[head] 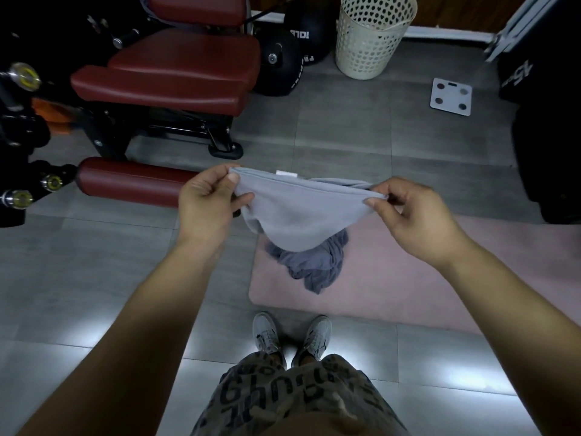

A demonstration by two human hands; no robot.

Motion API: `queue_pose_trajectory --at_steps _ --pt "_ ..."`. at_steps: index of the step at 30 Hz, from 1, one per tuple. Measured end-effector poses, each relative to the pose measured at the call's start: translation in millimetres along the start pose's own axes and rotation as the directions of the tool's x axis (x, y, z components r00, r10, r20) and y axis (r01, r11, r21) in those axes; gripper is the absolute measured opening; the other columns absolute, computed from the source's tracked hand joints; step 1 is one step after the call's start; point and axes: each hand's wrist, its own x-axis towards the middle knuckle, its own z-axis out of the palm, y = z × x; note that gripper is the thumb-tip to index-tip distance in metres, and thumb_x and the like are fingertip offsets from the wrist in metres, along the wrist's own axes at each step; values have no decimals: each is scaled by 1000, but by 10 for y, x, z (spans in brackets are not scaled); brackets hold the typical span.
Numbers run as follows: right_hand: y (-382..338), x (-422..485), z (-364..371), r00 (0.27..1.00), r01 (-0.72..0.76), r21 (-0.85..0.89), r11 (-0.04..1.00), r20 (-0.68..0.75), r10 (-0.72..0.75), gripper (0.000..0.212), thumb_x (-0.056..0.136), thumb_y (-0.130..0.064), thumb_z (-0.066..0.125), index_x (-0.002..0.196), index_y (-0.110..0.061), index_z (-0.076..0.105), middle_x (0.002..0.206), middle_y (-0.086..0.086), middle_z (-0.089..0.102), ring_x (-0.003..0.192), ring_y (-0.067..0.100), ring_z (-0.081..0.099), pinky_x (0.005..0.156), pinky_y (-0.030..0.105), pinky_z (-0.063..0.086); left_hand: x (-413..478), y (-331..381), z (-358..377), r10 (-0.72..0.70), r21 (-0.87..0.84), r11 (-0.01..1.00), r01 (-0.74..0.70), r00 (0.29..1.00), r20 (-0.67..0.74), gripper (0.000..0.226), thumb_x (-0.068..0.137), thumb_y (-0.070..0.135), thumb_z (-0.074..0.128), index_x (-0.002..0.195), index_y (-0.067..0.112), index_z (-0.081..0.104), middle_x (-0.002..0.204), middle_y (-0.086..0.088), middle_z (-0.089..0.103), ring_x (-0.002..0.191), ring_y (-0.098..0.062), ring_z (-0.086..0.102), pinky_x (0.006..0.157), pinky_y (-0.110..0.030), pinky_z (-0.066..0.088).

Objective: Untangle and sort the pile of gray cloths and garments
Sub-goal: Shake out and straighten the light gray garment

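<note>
A light gray cloth (pixel 298 212) with a small white label on its top edge hangs stretched between my two hands above the floor. My left hand (pixel 210 202) pinches its left top corner between thumb and fingers. My right hand (pixel 408 215) pinches the right top corner. Below the hanging cloth, a darker gray garment (pixel 314 265) lies crumpled on a pink mat (pixel 408 287); its upper part is hidden behind the light cloth.
A dark red padded gym bench (pixel 176 70) and black weights (pixel 279 58) stand at the left and back. A cream perforated basket (pixel 371 36) stands at the back, a white bathroom scale (pixel 451 96) to its right. My shoes (pixel 292 335) are at the mat's near edge.
</note>
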Motion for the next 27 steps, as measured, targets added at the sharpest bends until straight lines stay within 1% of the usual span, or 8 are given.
queue_pose_trajectory --at_steps 7,9,12,16,18,22,24,27 --pt "-281 86 -145 974 163 -35 986 -155 -167 10 96 -17 67 103 -13 73 93 -4 65 86 12 62 79 20 50 -1 -42 42 -55 0 998 55 998 -23 19 104 10 52 98 17 69 100 -3 72 94 -17 69 79 -25 56" --pt "-327 86 -156 975 135 13 991 -178 -131 10 93 -18 71 103 -17 73 91 -8 65 83 10 64 78 18 52 -24 -37 58 -71 -4 998 70 997 -14 22 105 11 50 96 18 68 97 0 73 92 -14 70 77 -23 56" --pt "-356 89 -161 984 -39 222 974 -159 75 28 87 -20 78 110 -30 67 86 -12 64 77 6 64 76 15 52 -40 -26 64 -87 -10 996 87 996 -10 19 105 11 48 103 13 67 99 -2 73 91 -14 71 77 -23 57" --pt "-354 99 -151 969 -163 305 938 -128 210 15 87 -18 78 85 -27 67 75 -15 69 67 1 63 64 13 49 -23 -73 22 -69 38 997 69 998 -7 20 105 11 47 102 11 67 100 -9 72 93 -24 67 92 -47 55" --pt "-364 79 -133 973 -174 343 923 -87 215 15 92 -19 72 83 -25 62 81 -11 68 70 3 61 65 15 48 -35 -89 26 -47 71 996 46 999 6 20 104 11 45 97 13 64 99 -11 68 90 -25 61 89 -54 53" --pt "-384 21 -82 979 -195 201 960 -17 203 15 101 -32 55 90 -24 48 70 -6 48 56 1 39 53 13 37 -162 -22 135 33 116 993 -34 999 12 16 103 12 41 98 14 57 89 5 59 80 -6 54 77 -22 45" --pt "-398 9 -76 981 -184 150 971 -39 191 17 102 -32 52 95 -19 45 68 -4 42 54 2 36 51 14 35 -224 40 139 18 171 985 -35 994 104 19 101 30 45 106 17 57 93 11 59 82 0 54 76 -17 43" --pt "-408 5 -83 972 -209 161 965 -77 223 18 102 -33 53 97 -17 46 70 -3 44 55 2 38 51 13 36 -244 100 43 -98 370 928 -53 921 377 60 73 60 72 119 31 48 105 15 58 92 3 58 75 -16 47"
